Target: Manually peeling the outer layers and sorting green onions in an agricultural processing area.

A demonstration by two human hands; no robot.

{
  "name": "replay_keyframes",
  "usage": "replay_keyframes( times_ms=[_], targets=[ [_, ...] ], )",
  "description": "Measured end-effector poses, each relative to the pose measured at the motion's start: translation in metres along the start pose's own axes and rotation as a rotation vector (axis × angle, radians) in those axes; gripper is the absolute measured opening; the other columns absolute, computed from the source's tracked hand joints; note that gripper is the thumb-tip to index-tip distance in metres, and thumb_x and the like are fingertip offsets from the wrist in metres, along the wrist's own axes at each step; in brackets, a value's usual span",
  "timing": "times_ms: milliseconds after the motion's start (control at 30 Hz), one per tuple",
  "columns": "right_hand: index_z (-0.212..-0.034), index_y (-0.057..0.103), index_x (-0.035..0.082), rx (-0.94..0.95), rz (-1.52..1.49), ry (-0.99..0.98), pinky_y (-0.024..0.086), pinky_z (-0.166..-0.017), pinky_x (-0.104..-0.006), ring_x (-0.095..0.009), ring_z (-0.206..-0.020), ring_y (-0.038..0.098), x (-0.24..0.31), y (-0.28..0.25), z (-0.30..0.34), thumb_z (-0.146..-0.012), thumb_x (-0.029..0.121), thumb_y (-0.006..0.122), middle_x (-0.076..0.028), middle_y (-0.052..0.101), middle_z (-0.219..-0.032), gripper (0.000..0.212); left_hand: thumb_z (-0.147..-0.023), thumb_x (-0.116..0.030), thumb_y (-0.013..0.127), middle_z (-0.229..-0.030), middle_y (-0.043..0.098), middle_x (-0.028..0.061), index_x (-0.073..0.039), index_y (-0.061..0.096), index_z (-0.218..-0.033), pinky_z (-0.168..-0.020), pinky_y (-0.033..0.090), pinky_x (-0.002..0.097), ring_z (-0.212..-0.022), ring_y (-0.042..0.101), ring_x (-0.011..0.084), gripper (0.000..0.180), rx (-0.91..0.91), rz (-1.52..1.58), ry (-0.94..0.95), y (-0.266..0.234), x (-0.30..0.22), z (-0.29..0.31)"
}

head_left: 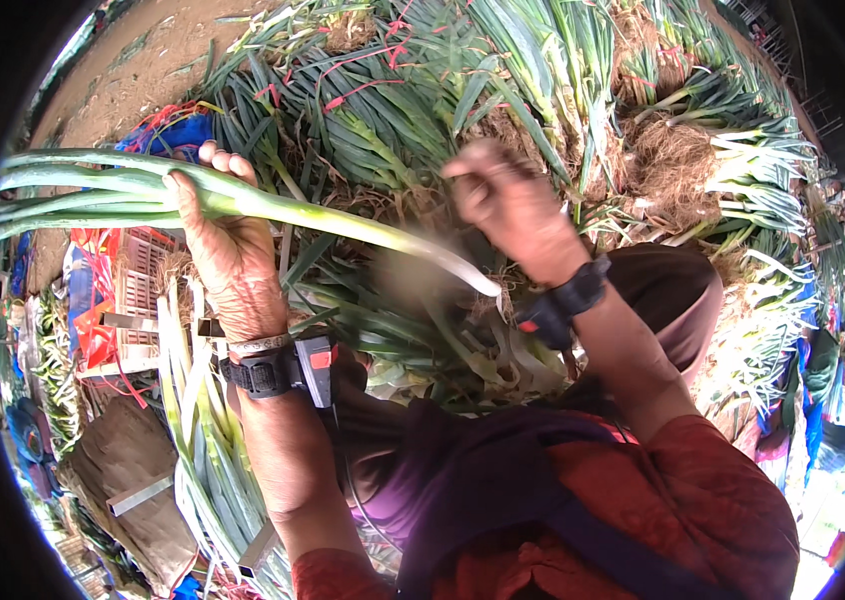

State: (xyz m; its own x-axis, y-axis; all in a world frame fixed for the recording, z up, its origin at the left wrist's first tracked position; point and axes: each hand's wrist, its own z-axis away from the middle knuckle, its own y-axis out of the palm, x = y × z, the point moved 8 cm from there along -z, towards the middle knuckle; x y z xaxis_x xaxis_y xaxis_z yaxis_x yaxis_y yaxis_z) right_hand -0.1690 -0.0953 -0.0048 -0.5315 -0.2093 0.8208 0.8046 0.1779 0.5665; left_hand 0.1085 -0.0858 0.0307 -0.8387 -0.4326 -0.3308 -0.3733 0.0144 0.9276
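My left hand [223, 215] is closed around a green onion [343, 222], its thumb on top of the stalk. The long green leaves point left, and the white root end tapers down to the right. Above and beyond that white end, my right hand [513, 205] is raised with its fingers curled in and partly blurred by motion. Whether it pinches anything is too smeared to make out. A pale blurred streak [418, 275] shows below it, beside the stalk. Loose leaves and peelings [513, 360] lie beneath both hands, in front of my knees.
Bundles of green onions [373, 130] tied with red strips are heaped ahead. More bundles with brown roots [668, 160] lie at the right. Cleaned stalks [213, 460] rest beside my left forearm, near a pink crate [143, 275], red plastic [96, 300] and brown sacking [128, 480].
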Motion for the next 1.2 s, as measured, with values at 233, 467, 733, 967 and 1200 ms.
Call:
replay_keyframes(
  times_ms=[233, 467, 733, 967, 1200],
  targets=[
    [-0.092, 0.056, 0.006, -0.445, 1.045, 0.086, 0.048, -0.062, -0.0340, -0.024, -0.076, 0.062, 0.048, -0.240, 0.019, -0.088, 0.014, 0.056, -0.009, 0.062, -0.083, 0.008, -0.083, -0.018, 0.069, -0.101, 0.055, 0.0133, 0.004, 0.045, -0.111, -0.085, 0.051, 0.0361, -0.088, 0.056, 0.0220, 0.043, 0.028, 0.038, 0.041, -0.007, -0.012, -0.001],
    [-0.117, 0.054, 0.004, -0.116, 0.685, -0.380, 0.053, -0.081, -0.0276, -0.019, -0.093, 0.065, 0.001, -0.159, -0.012, -0.098, 0.014, 0.044, -0.012, 0.064, -0.106, 0.023, -0.089, -0.014, 0.061, -0.109, 0.059, 0.0155, 0.002, 0.049, -0.113, -0.095, 0.048, 0.0457, -0.100, 0.060, 0.0272, 0.032, 0.076, -0.021, 0.032, 0.011, 0.018, 0.006],
    [-0.107, 0.054, 0.003, 0.007, 1.194, -0.527, 0.050, -0.057, -0.0382, -0.030, -0.066, 0.062, -0.060, 0.040, -0.011, -0.092, 0.019, 0.053, -0.015, 0.064, -0.077, 0.021, -0.086, -0.014, 0.065, -0.098, 0.058, 0.0153, 0.000, 0.044, -0.118, -0.085, 0.054, 0.0427, -0.090, 0.060, 0.0252, 0.040, -0.002, -0.249, 0.068, 0.007, 0.037, 0.020],
    [-0.099, 0.056, 0.001, 0.011, 1.751, -0.124, 0.046, -0.068, -0.0473, -0.041, -0.081, 0.060, -0.118, -0.209, 0.115, -0.083, 0.016, 0.054, -0.019, 0.063, -0.086, 0.022, -0.081, -0.018, 0.071, -0.091, 0.057, 0.0128, 0.002, 0.046, -0.114, -0.077, 0.056, 0.0352, -0.081, 0.060, 0.0234, 0.046, -0.165, -0.430, 0.410, -0.025, -0.053, -0.010],
    [-0.099, 0.060, 0.002, -0.205, 1.632, -0.335, 0.048, -0.070, -0.0424, -0.037, -0.085, 0.062, -0.035, -0.180, 0.049, -0.086, 0.017, 0.057, -0.018, 0.063, -0.087, 0.020, -0.083, -0.019, 0.070, -0.099, 0.056, 0.0172, 0.004, 0.046, -0.117, -0.089, 0.050, 0.0392, -0.092, 0.057, 0.0268, 0.048, -0.217, -0.405, 0.431, -0.086, -0.068, -0.025]
  ],
)
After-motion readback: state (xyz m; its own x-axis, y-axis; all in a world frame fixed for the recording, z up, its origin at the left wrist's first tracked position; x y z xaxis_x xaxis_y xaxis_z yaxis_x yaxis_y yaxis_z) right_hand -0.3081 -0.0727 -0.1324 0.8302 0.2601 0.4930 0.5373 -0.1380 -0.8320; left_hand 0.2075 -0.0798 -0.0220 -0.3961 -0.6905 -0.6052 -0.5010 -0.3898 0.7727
